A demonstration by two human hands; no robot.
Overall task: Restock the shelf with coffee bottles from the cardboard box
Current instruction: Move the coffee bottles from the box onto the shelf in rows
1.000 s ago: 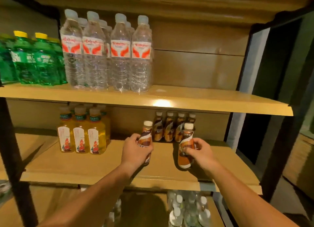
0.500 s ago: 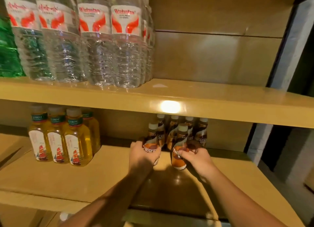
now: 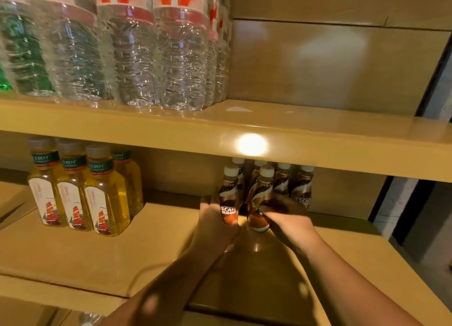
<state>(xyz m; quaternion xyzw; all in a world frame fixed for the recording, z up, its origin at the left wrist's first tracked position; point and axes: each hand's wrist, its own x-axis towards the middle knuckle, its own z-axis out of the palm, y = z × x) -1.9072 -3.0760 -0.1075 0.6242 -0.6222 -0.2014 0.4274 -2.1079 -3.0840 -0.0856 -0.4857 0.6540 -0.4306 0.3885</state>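
Left hand (image 3: 212, 219) wrapped round one coffee bottle (image 3: 229, 198), right hand (image 3: 287, 219) gripping a second coffee bottle (image 3: 259, 204), both upright just before the back row of bottles (image 3: 302, 188) on the lower shelf (image 3: 159, 250), yellow tea bottles (image 3: 102, 201) further left.

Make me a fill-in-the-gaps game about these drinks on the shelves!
The left hand grips a small brown coffee bottle with a ____ cap.
The right hand grips a second coffee bottle, to the ____ of the first.
The tall clear plastic water bottles stand on the tan wooden shelf ____ both.
Missing words: white; right; above.
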